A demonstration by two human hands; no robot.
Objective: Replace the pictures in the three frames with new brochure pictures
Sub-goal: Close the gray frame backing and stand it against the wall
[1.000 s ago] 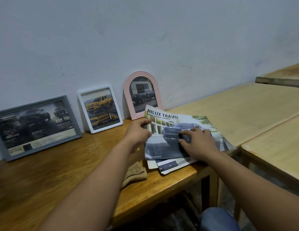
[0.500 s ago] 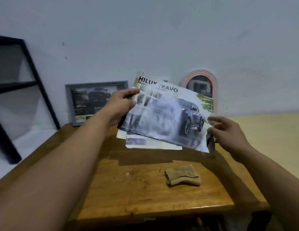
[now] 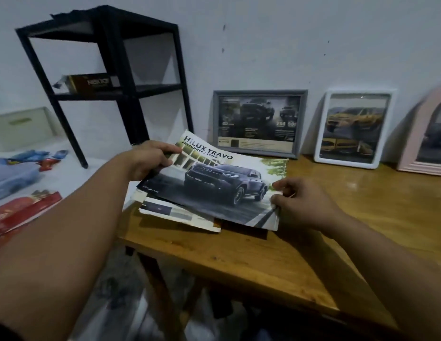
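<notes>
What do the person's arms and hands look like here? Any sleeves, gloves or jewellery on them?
Both forearms are bare right up to the picture's edge, so no sleeves show. The left hand and the right hand wear no gloves, and no rings, watch or bracelet are visible on the fingers or wrists. There are no marks or tattoos that the head view makes out.

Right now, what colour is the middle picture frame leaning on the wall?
White, holding a yellow truck picture; the middle frame shows best in the head view.
</notes>
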